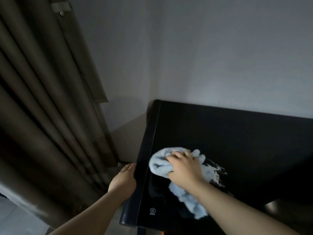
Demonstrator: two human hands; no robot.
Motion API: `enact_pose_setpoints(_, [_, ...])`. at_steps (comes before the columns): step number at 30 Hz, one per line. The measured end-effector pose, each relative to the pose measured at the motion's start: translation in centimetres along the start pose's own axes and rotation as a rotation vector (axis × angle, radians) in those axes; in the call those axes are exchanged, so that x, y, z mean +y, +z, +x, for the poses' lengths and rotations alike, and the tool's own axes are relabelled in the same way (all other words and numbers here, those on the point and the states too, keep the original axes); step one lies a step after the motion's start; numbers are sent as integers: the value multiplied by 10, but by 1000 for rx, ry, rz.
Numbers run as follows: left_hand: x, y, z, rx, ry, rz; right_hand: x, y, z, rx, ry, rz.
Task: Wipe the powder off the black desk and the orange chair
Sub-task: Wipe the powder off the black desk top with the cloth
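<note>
The left hand (124,178) lies with fingers straight against the left edge of the desk (220,133). Just right of it, the right hand (184,168) presses the cloth (159,163) onto the glossy top, fingers curled into it. The cloth looks soft and floppy, best held wadded from above, and the powder (215,172) smeared beside that hand should slide off easily.

You're working bare-handed: left hand (124,178) and right hand (183,168) both showing uncovered. Your left forearm (88,216) and right forearm (237,206) showing bare skin up to frame edge. Dim light hiding finer detail, nails included.
</note>
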State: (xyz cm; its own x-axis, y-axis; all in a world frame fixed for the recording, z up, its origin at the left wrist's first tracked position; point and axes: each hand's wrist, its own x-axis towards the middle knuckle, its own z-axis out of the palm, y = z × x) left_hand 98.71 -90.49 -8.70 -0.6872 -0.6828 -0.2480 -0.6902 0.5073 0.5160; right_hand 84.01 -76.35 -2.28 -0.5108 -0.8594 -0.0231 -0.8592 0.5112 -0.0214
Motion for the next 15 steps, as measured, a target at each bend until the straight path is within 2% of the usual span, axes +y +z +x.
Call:
enact_pose_setpoints(2, [3,4,2,32,-69,-82,-28,6,-2,135,20,73])
enact_pose_setpoints(3, [4,5,4,57,-133,-117,-43,13,-4,93,29,109])
enact_pose_setpoints(5, [6,5,5,75,-220,-96,-64,38,-14,-139,72,176])
enact_pose_setpoints(6, [7,7,4,80,-212,-84,-67,51,-19,-234,101,192])
enact_pose_setpoints(8, [8,12,1,87,-140,-124,-61,65,-27,-284,153,224])
enact_pose_setpoints(12, [15,19,-4,49,-51,-99,-34,61,-30,-165,190,153])
enact_pose_setpoints(15, [16,17,-1,42,-36,-80,-8,53,-32,-94,343,157])
